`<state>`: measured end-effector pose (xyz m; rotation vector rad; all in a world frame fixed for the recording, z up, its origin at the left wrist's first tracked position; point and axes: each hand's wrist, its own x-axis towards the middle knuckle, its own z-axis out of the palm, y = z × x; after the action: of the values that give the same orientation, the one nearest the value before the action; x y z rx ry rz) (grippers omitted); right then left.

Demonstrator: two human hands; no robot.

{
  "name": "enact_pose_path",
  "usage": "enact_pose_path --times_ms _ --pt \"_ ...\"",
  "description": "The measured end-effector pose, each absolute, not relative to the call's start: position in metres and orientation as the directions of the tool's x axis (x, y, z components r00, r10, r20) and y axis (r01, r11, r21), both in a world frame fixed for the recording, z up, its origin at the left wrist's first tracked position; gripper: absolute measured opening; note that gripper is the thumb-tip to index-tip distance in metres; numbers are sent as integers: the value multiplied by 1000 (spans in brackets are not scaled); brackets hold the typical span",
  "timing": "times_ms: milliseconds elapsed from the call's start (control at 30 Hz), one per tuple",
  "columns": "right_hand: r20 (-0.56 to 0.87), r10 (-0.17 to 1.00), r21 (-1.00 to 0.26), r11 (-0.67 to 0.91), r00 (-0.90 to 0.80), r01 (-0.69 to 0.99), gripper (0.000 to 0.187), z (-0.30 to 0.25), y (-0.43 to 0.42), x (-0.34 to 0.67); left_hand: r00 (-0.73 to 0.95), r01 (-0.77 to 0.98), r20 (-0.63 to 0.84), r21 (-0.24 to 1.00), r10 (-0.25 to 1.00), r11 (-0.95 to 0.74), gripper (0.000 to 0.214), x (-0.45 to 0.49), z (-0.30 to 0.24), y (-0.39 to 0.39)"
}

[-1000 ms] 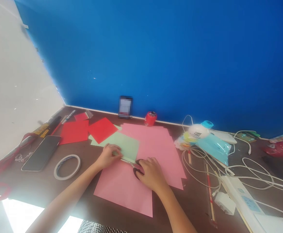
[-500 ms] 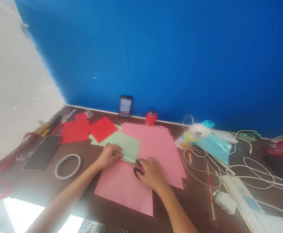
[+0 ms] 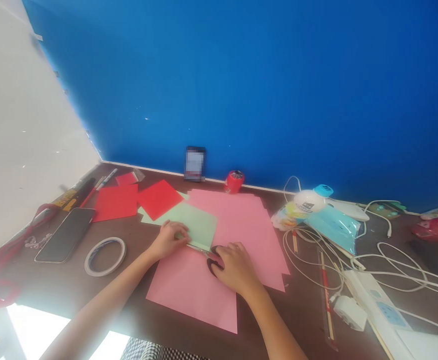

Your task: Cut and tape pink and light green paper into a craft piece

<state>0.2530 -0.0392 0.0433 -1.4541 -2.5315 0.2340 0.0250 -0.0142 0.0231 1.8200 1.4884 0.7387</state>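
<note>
My right hand (image 3: 234, 267) is closed round the dark handles of a pair of scissors (image 3: 203, 251), whose blades point left along the near edge of a pale green paper sheet (image 3: 196, 223). My left hand (image 3: 169, 239) pinches that green sheet at its near left edge. Both hands rest over a stack of pink paper sheets (image 3: 241, 225) on the brown table.
Red paper squares (image 3: 136, 201), a black phone (image 3: 65, 234), a tape ring (image 3: 105, 255) and pens lie at the left. A red cup (image 3: 234, 181) and a small dark device stand by the blue wall. Cables, a power strip (image 3: 376, 305) and packets crowd the right.
</note>
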Motion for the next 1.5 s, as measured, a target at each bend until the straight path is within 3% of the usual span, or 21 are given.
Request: enact_pose_path --times_ms 1500 --pt "100 863 -233 504 -496 832 10 42 -40 253 194 629 22 764 981 -142 18 25 18 -13"
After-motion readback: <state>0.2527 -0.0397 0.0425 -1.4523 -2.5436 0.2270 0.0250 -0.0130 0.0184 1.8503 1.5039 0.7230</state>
